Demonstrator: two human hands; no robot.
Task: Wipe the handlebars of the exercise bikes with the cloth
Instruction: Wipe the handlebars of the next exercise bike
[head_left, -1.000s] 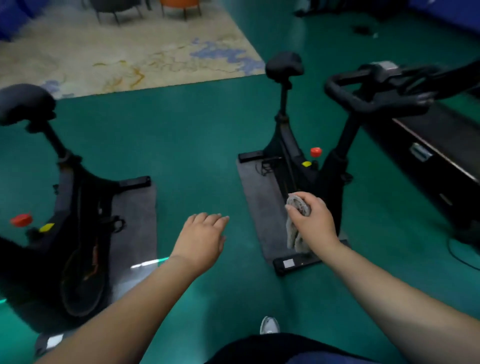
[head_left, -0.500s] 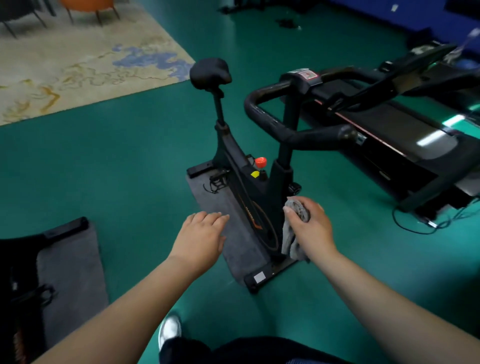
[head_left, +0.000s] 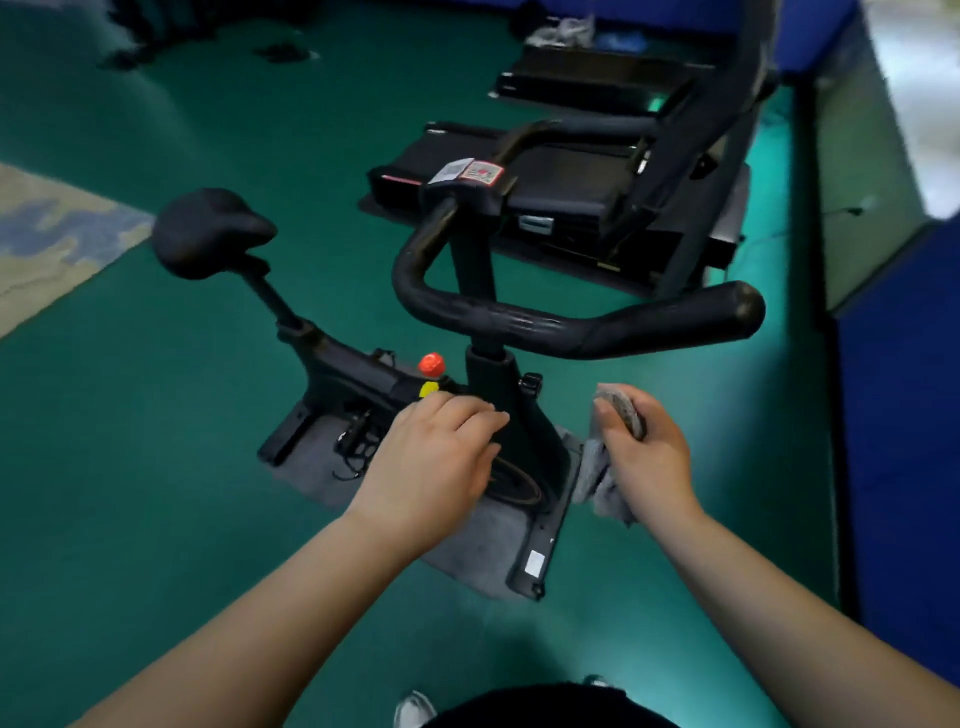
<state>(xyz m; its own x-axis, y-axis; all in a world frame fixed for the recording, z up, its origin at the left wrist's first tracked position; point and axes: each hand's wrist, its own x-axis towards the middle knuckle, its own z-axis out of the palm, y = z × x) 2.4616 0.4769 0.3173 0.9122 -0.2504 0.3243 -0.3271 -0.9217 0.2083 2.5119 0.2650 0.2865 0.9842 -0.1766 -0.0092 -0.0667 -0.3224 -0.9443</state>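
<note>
Before the bike (head_left: 467, 395), a cloth (head_left: 605, 467) is gripped by the right hand (head_left: 644, 457)
Left hand (head_left: 436, 462) is held flat, empty; a treadmill (head_left: 571, 192) is seen behind the handlebars (head_left: 545, 322).

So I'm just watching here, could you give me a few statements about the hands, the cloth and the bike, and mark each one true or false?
1. The right hand grips a crumpled grey cloth. True.
2. The cloth is pressed against the black curved handlebar. False: it is held below the handlebar, apart from it.
3. The left hand holds nothing. True.
4. The round red knob sits on the black padded saddle. False: it sits on the frame, just above a small yellow tab.
5. The black exercise bike stands on a grey floor mat. True.
</note>
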